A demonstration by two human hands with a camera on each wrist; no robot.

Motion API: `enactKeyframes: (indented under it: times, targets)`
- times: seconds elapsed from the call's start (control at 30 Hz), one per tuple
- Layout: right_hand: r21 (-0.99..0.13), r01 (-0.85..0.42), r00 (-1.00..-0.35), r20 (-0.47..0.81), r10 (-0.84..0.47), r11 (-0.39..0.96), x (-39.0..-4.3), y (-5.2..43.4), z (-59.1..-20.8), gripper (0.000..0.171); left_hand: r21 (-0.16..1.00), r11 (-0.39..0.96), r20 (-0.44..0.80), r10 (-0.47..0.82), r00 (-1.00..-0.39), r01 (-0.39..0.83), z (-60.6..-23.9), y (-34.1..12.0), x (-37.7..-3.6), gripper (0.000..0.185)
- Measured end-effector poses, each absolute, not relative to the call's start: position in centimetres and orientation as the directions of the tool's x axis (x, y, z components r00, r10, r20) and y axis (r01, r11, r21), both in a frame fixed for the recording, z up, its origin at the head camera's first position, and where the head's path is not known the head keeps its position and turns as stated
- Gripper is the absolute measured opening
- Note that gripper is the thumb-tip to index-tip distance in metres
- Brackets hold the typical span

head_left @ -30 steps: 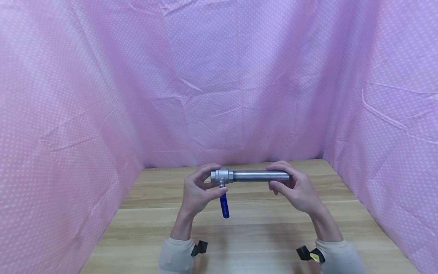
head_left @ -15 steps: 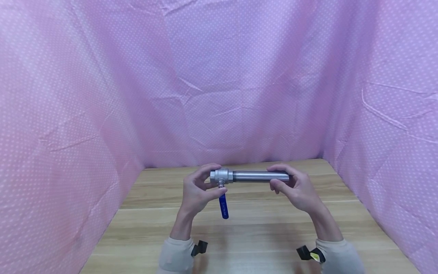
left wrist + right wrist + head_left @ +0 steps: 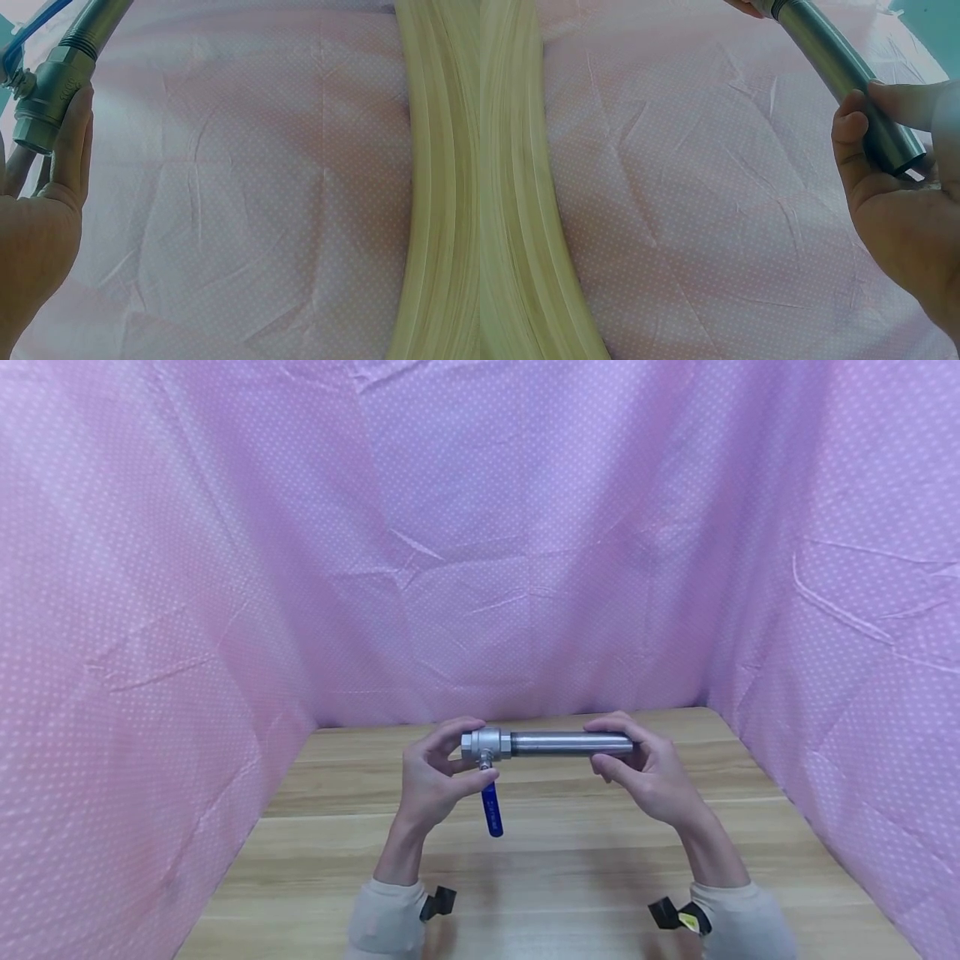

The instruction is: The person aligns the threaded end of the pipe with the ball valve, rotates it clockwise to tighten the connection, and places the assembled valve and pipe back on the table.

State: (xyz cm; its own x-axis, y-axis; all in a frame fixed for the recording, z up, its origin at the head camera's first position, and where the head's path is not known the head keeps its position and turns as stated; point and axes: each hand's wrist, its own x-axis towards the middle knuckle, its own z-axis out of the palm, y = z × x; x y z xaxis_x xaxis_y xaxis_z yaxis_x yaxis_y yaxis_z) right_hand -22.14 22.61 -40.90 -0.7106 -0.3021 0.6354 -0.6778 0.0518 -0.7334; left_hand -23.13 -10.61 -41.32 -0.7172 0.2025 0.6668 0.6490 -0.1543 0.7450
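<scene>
A silver ball valve [image 3: 486, 745] with a blue lever handle [image 3: 492, 810] is joined to a steel pipe [image 3: 555, 744], and both are held level above the table. My left hand [image 3: 433, 781] grips the valve body, its thumb by the base of the lever, which points toward me. Around the pipe's right end curl the fingers and thumb of my right hand [image 3: 656, 775]. In the left wrist view, threads of the pipe [image 3: 84, 39] show where it enters the valve [image 3: 54, 88]. The right wrist view shows the pipe's open end [image 3: 909, 161] near the palm.
Below the hands lies a wood-grain table [image 3: 555, 868]. Pink dotted cloth [image 3: 480, 568] hangs behind it and along both sides. Black straps with small black pieces [image 3: 438, 903] sit at both sleeve cuffs.
Hardly anything differs; the valve, pipe and both hands keep their places, with only a very slight shift of the lever and of the right thumb on the pipe.
</scene>
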Motion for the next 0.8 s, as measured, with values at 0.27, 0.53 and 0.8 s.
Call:
enactKeyframes:
  times: [0.27, 0.53, 0.8]
  targets:
    - [-0.739, -0.671, -0.72, 0.628, -0.294, 0.064, -22.12, 22.6, -40.87, 0.027, 0.734, -0.173, 0.679, 0.217, -0.701, 0.657, -41.39, -10.8, -23.2, 0.065]
    - [-0.753, -0.654, -0.732, 0.607, -0.31, 0.073, -21.95, 22.59, -40.92, 0.025, 0.724, -0.176, 0.689, 0.226, -0.688, 0.667, -41.28, -10.77, -23.12, 0.065]
    - [-0.751, -0.657, -0.73, 0.616, -0.297, 0.058, -22.03, 22.56, -41.02, 0.038, 0.717, -0.167, 0.696, 0.219, -0.684, 0.677, -41.29, -10.66, -23.11, 0.066]
